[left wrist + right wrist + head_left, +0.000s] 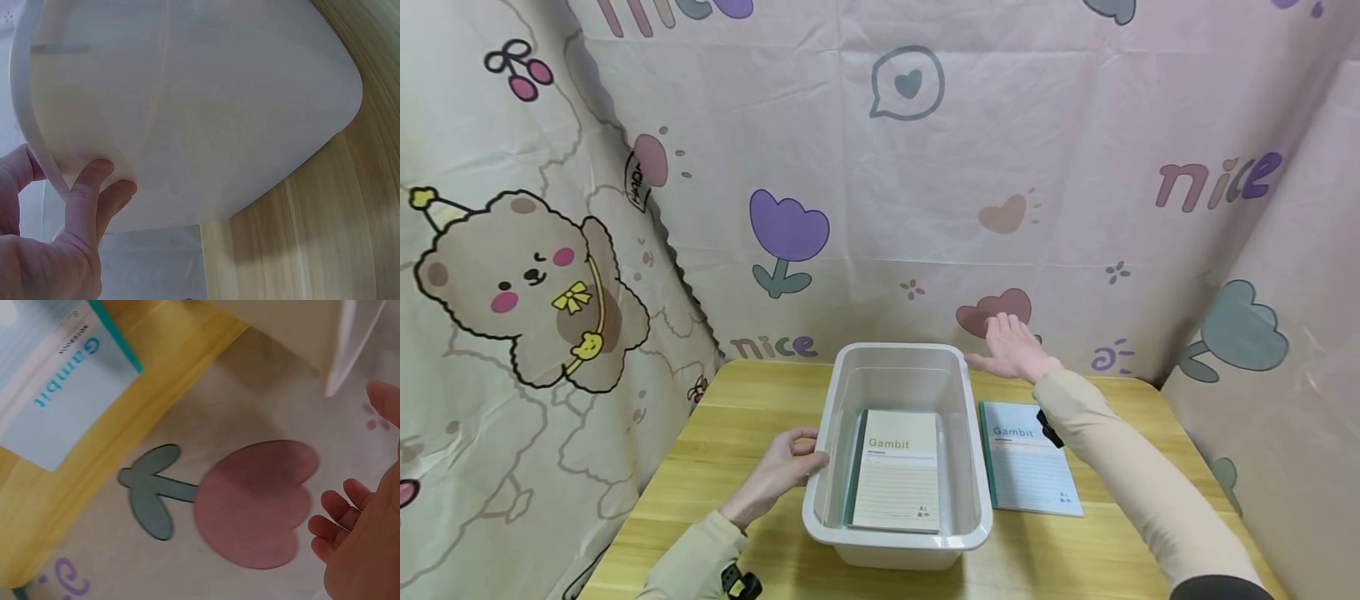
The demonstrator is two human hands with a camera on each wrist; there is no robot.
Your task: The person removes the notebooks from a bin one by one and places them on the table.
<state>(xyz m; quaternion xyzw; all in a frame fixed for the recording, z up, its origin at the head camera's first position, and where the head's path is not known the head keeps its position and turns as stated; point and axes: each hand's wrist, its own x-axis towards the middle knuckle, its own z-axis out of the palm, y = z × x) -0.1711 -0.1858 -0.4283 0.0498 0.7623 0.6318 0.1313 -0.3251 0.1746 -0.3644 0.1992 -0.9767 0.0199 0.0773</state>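
Note:
A white plastic bin (901, 542) stands on the wooden table, with a cream Gambit notebook (895, 471) lying flat inside it. My left hand (781, 468) grips the bin's left rim; in the left wrist view its fingers (94, 194) press the outer wall. Beyond the bin's far right corner, my right hand (1013, 350) is held out with fingers extended and nothing in it. Its thumb points towards the rim. On the table right of the bin lies a light blue Gambit notebook (1026, 467), partly covered by the right wrist and sleeve in the head view.
The wooden table (760, 408) ends at a printed cloth backdrop (880, 208) behind the bin. More printed cloth (512, 450) hangs at the left side, with a dark cord (583, 573) near the table's left edge.

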